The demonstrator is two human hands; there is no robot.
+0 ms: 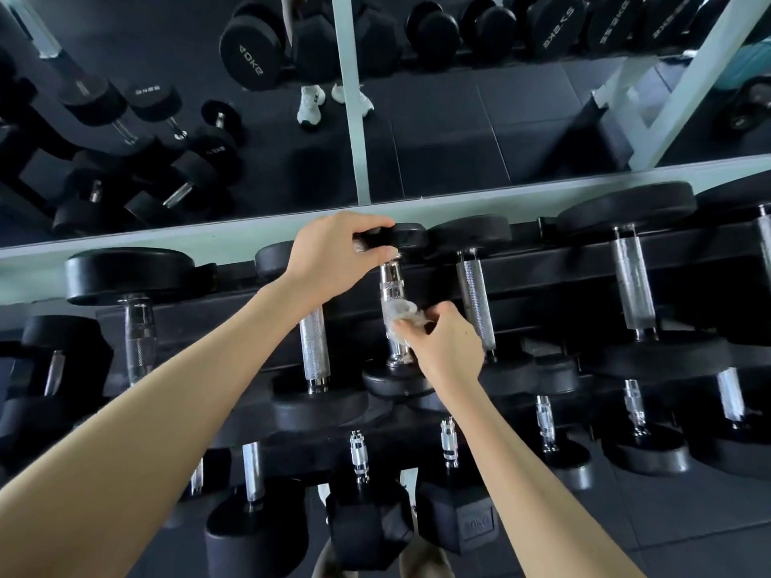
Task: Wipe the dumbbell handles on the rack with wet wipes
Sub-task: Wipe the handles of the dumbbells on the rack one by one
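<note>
We stand over the dumbbell rack [542, 264] and look down on its top row, with a mirror [417, 131] behind it. Our left hand [333, 256] reaches to the far end of one dumbbell [394, 310] and takes its black rear head [406, 235]. We judge that this hand is there to keep the dumbbell from rolling, or to turn it, so that the whole handle can be reached. The grip of the left hand is narrow: the fingers curl over the top of the head and the thumb presses from below, so it holds the head firmly.

Our right hand [448, 348] works on the chrome handle [392, 285] of the same dumbbell. Its grip is closed on a crumpled wet wipe [402, 312], pinched between thumb and fingers, and the wipe touches the handle about at its middle. The upper part of the handle is bare and shiny; the lower part is partly hidden behind the hand.

The neighbour dumbbells lie just beside it, one knurled handle [315, 348] to the left and one [475, 302] to the right, both untouched at this moment. More dumbbells sit on the lower row [448, 444]. We cannot tell from here which handles are already clean.
</note>
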